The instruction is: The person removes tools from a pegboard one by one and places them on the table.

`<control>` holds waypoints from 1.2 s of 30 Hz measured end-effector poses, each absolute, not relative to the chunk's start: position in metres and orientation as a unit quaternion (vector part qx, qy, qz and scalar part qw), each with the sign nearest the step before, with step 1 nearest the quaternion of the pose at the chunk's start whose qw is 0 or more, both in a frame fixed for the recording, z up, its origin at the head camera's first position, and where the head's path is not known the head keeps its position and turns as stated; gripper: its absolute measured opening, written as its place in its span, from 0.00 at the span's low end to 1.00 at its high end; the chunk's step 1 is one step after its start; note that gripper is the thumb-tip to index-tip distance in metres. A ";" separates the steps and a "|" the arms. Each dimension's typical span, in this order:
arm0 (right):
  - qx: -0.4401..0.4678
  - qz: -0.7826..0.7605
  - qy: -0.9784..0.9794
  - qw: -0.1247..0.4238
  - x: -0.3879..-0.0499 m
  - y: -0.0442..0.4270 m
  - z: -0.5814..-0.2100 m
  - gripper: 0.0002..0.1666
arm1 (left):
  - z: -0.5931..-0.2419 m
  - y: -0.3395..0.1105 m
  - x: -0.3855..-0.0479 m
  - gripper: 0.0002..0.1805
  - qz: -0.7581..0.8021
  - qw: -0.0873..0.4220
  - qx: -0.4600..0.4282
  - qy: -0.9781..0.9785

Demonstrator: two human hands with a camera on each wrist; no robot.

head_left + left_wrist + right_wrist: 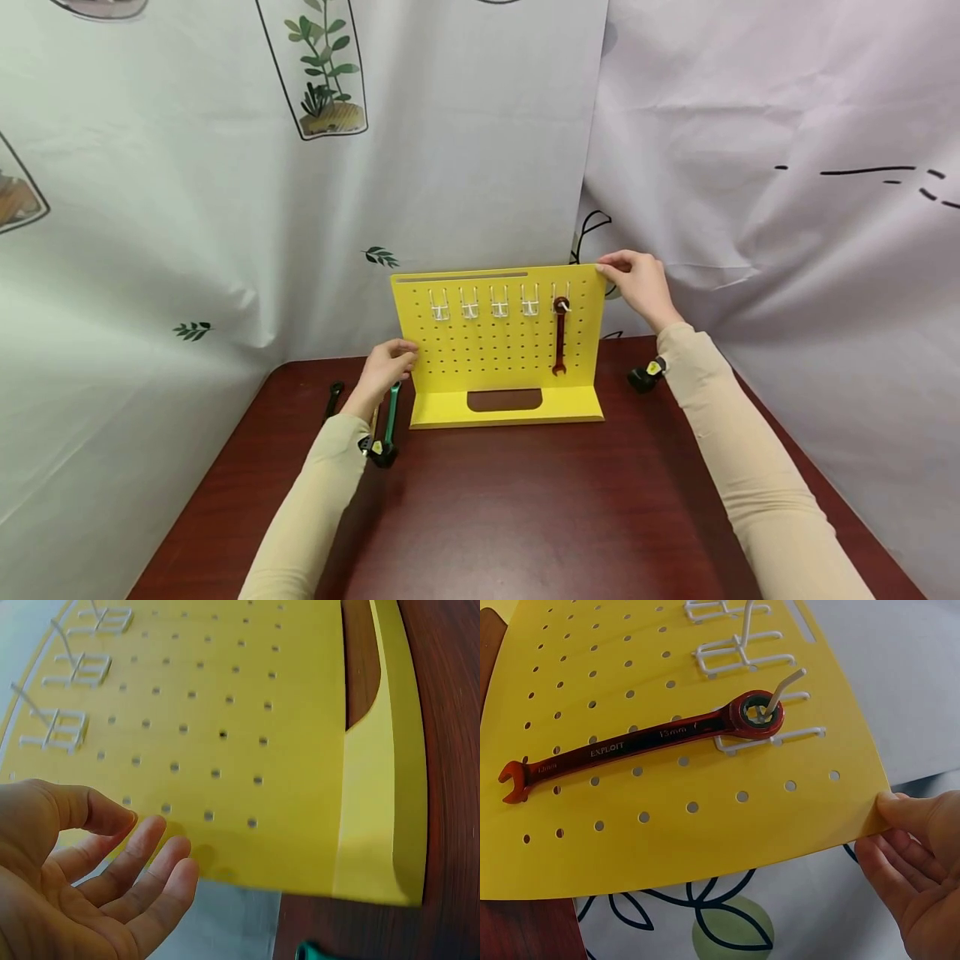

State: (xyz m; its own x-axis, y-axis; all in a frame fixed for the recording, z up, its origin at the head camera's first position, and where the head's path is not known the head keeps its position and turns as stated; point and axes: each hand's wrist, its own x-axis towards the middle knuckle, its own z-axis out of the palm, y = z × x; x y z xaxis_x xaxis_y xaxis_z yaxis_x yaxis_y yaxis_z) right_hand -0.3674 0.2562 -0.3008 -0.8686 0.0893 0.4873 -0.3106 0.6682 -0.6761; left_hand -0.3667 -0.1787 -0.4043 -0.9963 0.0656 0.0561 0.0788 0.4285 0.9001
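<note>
A yellow pegboard (pixel 480 354) stands upright on the table with a base plate at its front. Its upper right corner is pinched by my right hand (pixel 637 283), thumb on the front face. My left hand (pixel 386 371) is at the board's left edge, fingers loosely bent; in the left wrist view the fingertips (pixel 180 877) overlap the board's edge without a visible grip. From the rightmost hook hangs a red combination wrench (pixel 630 746), ring end up in the head view. Several white wire hooks (pixel 470 304) to its left hold nothing.
Beside the board's left, a green wrench (pixel 392 412) and a black wrench (pixel 333 398) lie on the dark red table (pixel 510 508). Another wrench is partly hidden by the left wrist. A printed white curtain (pixel 480 150) hangs close behind the board.
</note>
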 end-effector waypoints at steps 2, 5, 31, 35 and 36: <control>0.063 0.403 -0.879 0.248 -0.367 0.256 -0.300 0.16 | -0.404 -0.172 -0.368 0.16 -0.538 0.004 -0.050 -0.841; 0.062 0.403 -0.879 0.249 -0.367 0.256 -0.300 0.16 | -0.403 -0.162 -0.369 0.16 -0.550 -0.003 -0.063 -0.833; 0.061 0.403 -0.879 0.248 -0.366 0.255 -0.300 0.16 | -0.399 -0.088 -0.371 0.16 -0.600 -0.059 -0.132 -0.787; 0.057 0.405 -0.879 0.245 -0.366 0.255 -0.300 0.16 | -0.399 -0.082 -0.372 0.15 -0.602 -0.055 -0.137 -0.785; 0.057 0.404 -0.879 0.246 -0.367 0.255 -0.300 0.16 | -0.399 -0.079 -0.372 0.15 -0.604 -0.054 -0.138 -0.783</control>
State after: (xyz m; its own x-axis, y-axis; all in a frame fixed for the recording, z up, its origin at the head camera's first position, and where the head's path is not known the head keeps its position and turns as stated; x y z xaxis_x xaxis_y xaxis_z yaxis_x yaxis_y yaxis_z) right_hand -0.3665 0.2551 -0.2997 -0.8725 0.0987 0.4786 -0.2992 0.6664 -0.6829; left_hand -0.3722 -0.0794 -0.3992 -0.9559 0.2820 0.0821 0.1512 0.2329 0.9607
